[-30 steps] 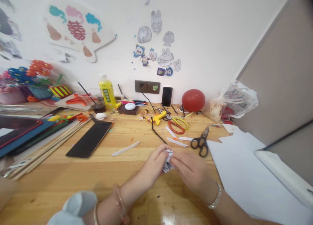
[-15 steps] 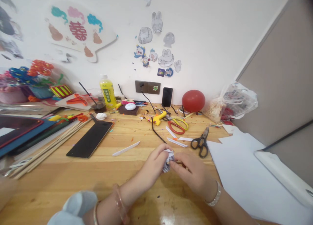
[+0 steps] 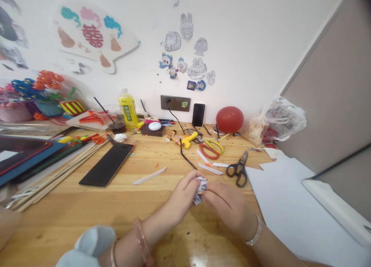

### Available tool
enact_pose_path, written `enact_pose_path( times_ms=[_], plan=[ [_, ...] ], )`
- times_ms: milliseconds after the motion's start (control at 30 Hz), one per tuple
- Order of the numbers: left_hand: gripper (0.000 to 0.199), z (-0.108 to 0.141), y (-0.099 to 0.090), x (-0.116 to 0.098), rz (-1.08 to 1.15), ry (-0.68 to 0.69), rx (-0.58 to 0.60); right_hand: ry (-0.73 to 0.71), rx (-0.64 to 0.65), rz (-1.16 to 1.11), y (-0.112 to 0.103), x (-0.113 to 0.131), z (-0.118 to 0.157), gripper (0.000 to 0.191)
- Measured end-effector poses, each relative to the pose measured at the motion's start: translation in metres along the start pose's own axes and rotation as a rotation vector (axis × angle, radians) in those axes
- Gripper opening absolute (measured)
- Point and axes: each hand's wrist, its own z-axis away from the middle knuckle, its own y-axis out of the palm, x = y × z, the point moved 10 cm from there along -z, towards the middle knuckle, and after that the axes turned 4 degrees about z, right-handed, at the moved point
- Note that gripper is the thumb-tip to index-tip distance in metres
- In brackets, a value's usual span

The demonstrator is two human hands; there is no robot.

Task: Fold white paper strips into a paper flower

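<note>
My left hand is closed around a small bundle of folded white paper with grey markings, held just above the wooden table. From the other side, my right hand pinches the bundle's right edge between thumb and fingers. Most of the paper is covered by my fingers, so its full shape is hidden. Beyond my hands lie several white paper strips and a black pipe cleaner-like strip. Black-handled scissors rest to the right of them.
A yellow glue gun and red-and-yellow scissors lie farther back. At left are a dark tablet-like slab and wooden sticks. White paper sheets cover the right side. A yellow bottle and red balloon stand near the wall.
My right fingers have drawn closer together at the edge of the paper bundle. My left hand keeps its hold, and the table looks the same.
</note>
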Motion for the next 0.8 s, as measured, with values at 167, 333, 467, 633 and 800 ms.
enact_pose_path(
  times_ms=[167, 333, 467, 633, 800],
  plan=[
    [0.012, 0.001, -0.001, -0.002, -0.012, -0.037, -0.036, 0.003, -0.039, 0.091, -0.003, -0.001, 0.002, 0.021],
    [0.014, 0.002, -0.001, -0.007, -0.050, -0.021, -0.030, 0.044, -0.030, 0.055, -0.002, -0.003, 0.002, 0.023],
    [0.014, 0.001, -0.004, -0.005, -0.029, 0.003, -0.032, 0.277, 0.017, -0.016, 0.000, -0.023, 0.001, 0.029],
    [0.013, -0.001, -0.003, -0.004, -0.034, 0.051, -0.027, 0.119, -0.034, 0.061, -0.007, -0.007, -0.007, 0.032],
    [0.014, 0.000, 0.000, -0.004, -0.037, 0.070, 0.004, 0.055, -0.045, 0.082, -0.006, -0.004, -0.004, 0.029]
  ],
)
